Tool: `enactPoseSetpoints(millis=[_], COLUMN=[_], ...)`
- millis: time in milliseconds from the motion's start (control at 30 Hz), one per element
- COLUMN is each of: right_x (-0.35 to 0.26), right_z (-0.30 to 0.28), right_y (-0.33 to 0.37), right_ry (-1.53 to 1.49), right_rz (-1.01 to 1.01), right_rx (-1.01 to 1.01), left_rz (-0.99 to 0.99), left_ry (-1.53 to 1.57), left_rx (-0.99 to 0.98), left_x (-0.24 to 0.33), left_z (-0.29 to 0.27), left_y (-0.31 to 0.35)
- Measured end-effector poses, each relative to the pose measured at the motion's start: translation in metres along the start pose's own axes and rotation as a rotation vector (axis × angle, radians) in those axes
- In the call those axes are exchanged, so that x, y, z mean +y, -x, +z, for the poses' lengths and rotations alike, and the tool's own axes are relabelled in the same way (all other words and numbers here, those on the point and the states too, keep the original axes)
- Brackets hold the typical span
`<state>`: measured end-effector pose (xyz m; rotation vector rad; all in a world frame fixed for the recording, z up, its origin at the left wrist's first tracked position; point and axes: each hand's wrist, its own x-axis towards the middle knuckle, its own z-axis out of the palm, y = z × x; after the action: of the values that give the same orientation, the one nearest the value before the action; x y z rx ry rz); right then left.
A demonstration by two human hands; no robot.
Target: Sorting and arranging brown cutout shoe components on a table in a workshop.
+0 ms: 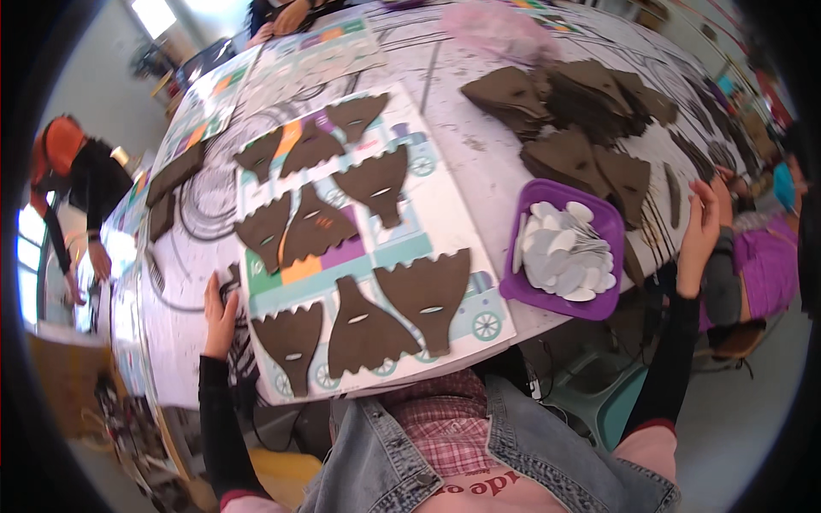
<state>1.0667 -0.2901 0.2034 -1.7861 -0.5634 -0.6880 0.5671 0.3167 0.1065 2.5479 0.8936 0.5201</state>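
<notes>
Dark brown fan-shaped pieces (363, 318) with scalloped edges and a slit in each lie in three rows on a printed board (466, 209) in front of me. Beside the board's left edge is my left hand (220, 318), fingers stretched out, holding nothing I can see. Off to the right, my right hand (699, 239) is raised at the table's edge with its fingers extended and nothing visible in them. Between the board and that hand stands a purple plastic basket (617, 244) with many pale grey oval pieces (564, 252).
Stacks of brown pieces (590, 103) rise beyond the basket, with narrow brown strips (673, 195) near the right edge. Brown bundles (175, 175) lie left of the board. A pink plastic bag (500, 32) is farther back. Other people stand or sit around the table.
</notes>
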Motion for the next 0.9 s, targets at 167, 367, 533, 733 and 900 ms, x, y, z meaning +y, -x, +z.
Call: enactPoseSetpoints(millis=[167, 367, 533, 733, 900], right_x=[-0.155, -0.239, -0.283, -0.31, -0.317], right_z=[0.083, 0.173, 0.201, 0.232, 0.246], right_y=[0.054, 0.107, 0.119, 0.126, 0.141], right_ry=[-0.028, -0.335, -0.466, -0.568, -0.525], right_rz=[-0.228, -0.485, -0.595, -0.458, -0.331], right_rx=[-0.414, -0.976, -1.112, -1.076, -1.12], left_rz=[-0.03, -0.044, 0.014, -0.042, 0.023], left_ry=[0.012, 0.058, 0.032, 0.043, 0.007], left_rx=[0.032, 0.049, 0.053, 0.089, 0.241], left_x=[0.003, -0.002, 0.005, 0.005, 0.027], left_z=[0.005, 0.004, 0.015, 0.007, 0.007], left_y=[-0.001, 0.004, -0.002, 0.016, 0.024])
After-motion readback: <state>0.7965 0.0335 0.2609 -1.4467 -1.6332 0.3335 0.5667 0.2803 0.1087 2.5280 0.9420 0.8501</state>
